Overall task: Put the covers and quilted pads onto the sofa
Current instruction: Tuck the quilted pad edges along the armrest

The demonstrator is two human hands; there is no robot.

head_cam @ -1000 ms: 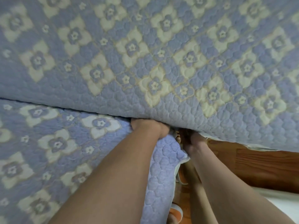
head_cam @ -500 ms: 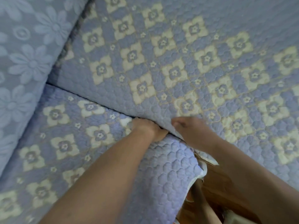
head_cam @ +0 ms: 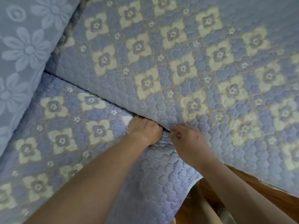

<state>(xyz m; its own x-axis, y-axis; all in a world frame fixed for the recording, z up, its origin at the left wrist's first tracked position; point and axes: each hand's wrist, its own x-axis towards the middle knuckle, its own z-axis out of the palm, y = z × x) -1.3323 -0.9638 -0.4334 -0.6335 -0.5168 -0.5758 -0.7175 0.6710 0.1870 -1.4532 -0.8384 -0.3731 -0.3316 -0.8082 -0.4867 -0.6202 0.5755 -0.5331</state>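
Two pads: the near quilted pad (head_cam: 68,139) lies flat on the seat; the far quilted pad (head_cam: 186,65) lies beside it, and its edge laps over the first.
Left hand (head_cam: 144,130): fingers curled into a fist, pushing the near pad's edge down into the gap where the pads meet. I cannot tell if it grips cloth.
Right hand (head_cam: 188,140): fingers bent at the far pad's edge, maybe pinching it; too blurry to be sure.
Feel: I think the pads are soft, puffy, light and floppy. Best held at the edges or corners.
Back cover (head_cam: 24,50): plain blue with big flowers.
Words: none to read.
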